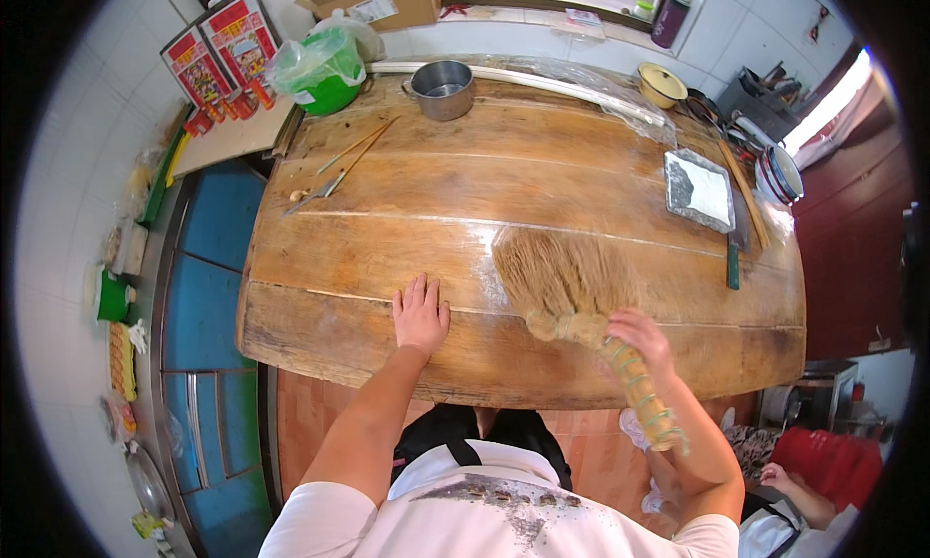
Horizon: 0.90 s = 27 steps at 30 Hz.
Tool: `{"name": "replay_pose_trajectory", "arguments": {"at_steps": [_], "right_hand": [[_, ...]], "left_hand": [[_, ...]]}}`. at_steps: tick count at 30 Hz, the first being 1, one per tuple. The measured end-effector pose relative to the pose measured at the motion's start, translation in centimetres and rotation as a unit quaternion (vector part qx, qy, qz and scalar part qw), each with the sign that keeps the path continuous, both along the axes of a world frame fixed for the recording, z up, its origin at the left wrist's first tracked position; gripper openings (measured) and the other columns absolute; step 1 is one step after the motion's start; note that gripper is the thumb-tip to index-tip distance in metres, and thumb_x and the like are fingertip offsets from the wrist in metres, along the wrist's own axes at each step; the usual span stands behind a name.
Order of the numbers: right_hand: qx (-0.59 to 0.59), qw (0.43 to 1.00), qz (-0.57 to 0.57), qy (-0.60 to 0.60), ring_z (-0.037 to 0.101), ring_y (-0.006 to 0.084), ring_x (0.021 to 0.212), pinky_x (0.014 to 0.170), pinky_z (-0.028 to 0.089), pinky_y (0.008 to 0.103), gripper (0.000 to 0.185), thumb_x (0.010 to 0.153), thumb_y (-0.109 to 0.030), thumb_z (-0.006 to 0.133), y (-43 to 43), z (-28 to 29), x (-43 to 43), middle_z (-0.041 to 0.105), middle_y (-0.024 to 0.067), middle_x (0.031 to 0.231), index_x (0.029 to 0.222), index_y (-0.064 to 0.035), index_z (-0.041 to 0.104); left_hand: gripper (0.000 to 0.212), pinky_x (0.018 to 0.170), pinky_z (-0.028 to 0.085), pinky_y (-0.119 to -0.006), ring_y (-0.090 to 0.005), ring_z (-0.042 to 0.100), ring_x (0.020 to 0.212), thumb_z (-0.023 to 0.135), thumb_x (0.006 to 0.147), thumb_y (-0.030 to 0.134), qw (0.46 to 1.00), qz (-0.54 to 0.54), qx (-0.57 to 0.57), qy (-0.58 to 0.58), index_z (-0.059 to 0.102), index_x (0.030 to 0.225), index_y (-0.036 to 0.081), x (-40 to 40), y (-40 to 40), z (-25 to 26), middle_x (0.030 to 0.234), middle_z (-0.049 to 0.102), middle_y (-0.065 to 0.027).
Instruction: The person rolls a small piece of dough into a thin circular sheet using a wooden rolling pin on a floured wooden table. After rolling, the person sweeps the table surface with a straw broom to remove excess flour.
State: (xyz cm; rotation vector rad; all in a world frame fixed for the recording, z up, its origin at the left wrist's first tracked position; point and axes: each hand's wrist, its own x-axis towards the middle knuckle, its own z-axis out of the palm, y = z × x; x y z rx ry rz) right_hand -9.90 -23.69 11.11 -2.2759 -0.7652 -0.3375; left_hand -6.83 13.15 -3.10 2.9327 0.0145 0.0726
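Observation:
A short straw broom [567,267] lies with its bristles on the wooden tabletop [436,187], and my right hand [643,340] grips its handle, bound with green cord, near the bristle end. The bristles look blurred. My left hand [421,318] rests flat on the board near the front edge, fingers spread, holding nothing. Pale flour-like dust marks the wood just left of the bristles. To the right are a tray of white powder [699,189], a knife with a green handle [734,264] and a wooden rolling pin [745,195].
Along the back stand a metal pot [442,91], a green bucket [327,78] and a yellow lidded bowl [662,86]; long white tubes [538,82] lie there. Chopsticks [360,151] lie back left, enamel bowls [781,174] at right. Another person's hand [777,478] shows at lower right.

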Motion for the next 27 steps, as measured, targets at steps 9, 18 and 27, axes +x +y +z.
{"name": "replay_pose_trajectory", "arguments": {"at_steps": [9,18,27], "right_hand": [[0.256,0.961,-0.059,0.086,0.061,0.0318,0.097,0.086,0.049,0.0411,0.045,0.067,-0.012,0.08,7.5,-0.1,15.9,0.063,0.0151,0.103,0.107,-0.0044,0.06],[0.011,0.995,0.099,0.0,0.061,0.0316,0.098,0.087,0.048,0.0389,0.044,0.068,-0.011,0.078,5.6,5.6,12.3,0.063,0.0146,0.102,0.108,-0.0048,0.061],[0.095,0.993,-0.045,0.046,0.064,0.024,0.092,0.081,0.051,0.0336,0.044,0.077,-0.019,0.076,18.5,5.2,22.4,0.065,0.0112,0.102,0.116,-0.0087,0.058]], "left_hand": [[0.05,0.113,0.02,-0.049,-0.0248,0.033,0.136,0.047,0.092,0.035,1.0,-0.001,-0.016,0.015,0.046,0.135,0.011,0.6,0.3,0.4,0.146,0.038,-0.009],[0.049,0.113,0.019,-0.05,-0.0235,0.033,0.136,0.046,0.093,0.034,0.999,0.013,-0.021,0.036,0.046,0.135,0.011,0.3,0.7,0.0,0.147,0.038,-0.0079],[0.049,0.113,0.019,-0.049,-0.023,0.032,0.137,0.046,0.094,0.034,0.999,0.001,-0.046,0.023,0.045,0.137,0.011,0.3,1.4,-0.2,0.148,0.036,-0.0077]]}}
